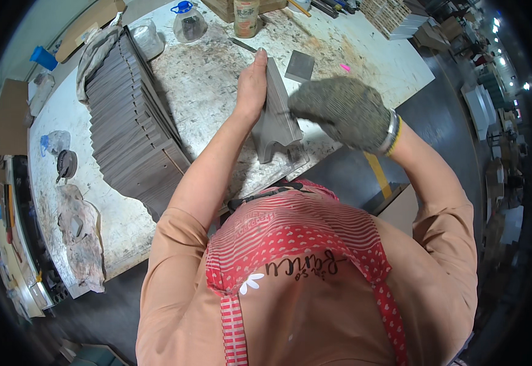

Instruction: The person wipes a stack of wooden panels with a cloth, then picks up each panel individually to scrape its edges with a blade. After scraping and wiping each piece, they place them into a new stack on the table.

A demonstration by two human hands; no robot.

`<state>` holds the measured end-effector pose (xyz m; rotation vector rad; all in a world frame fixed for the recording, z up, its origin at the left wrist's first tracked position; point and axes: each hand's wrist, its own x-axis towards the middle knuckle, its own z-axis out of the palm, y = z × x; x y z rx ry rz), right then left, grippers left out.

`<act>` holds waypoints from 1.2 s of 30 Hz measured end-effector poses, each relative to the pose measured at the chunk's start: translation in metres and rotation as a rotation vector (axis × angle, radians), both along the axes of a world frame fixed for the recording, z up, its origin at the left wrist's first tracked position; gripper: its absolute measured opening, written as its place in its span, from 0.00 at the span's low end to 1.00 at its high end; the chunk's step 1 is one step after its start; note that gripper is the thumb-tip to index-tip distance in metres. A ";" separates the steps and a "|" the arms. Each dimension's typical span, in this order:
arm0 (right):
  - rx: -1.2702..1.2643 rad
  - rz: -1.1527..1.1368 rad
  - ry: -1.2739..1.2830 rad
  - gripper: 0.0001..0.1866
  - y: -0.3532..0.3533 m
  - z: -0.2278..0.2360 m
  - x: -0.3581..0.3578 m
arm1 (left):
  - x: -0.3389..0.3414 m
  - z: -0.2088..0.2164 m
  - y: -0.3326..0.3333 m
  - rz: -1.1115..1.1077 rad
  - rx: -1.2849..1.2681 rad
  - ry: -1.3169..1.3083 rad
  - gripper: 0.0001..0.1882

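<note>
My bare left hand (252, 85) grips the far left edge of a grey, board-like piece (276, 116), which tilts up from the table's front edge. The piece has a curved cut-out at its near end. At its right side is my right hand (345, 113), in a dark knitted glove, with fingers curled together and the fingertips close to the piece. Whatever those fingers may hold is hidden. A long row of similar grey pieces (133, 122) stands packed on edge to my left. Beyond my hands lies a small dark square block (300, 66).
On the stained white table (199, 73) are a blue-capped plastic jug (189, 25), a drink bottle (246, 19), a pink scrap (345, 68), a roll of tape (67, 164) and a crumpled, stained sheet (81, 235). Stacked pieces (388, 18) stand at the far right corner.
</note>
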<state>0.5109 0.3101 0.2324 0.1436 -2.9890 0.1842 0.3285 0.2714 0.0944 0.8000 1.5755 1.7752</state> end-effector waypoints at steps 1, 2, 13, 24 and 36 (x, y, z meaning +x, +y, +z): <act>0.051 0.046 0.197 0.21 0.010 -0.017 0.003 | 0.001 0.001 0.001 -0.006 0.014 0.011 0.35; 0.052 0.043 0.195 0.21 0.006 -0.011 0.001 | 0.001 0.001 0.001 -0.009 0.015 0.010 0.35; 0.123 0.116 0.127 0.14 -0.019 0.021 0.021 | -0.002 0.005 -0.008 -0.004 0.027 -0.115 0.33; 0.084 0.269 -0.019 0.13 -0.033 0.011 0.004 | 0.000 0.005 -0.002 0.000 0.026 -0.078 0.31; -1.138 -0.605 0.202 0.20 -0.011 -0.028 0.029 | -0.007 0.026 -0.020 -0.029 0.226 -0.529 0.30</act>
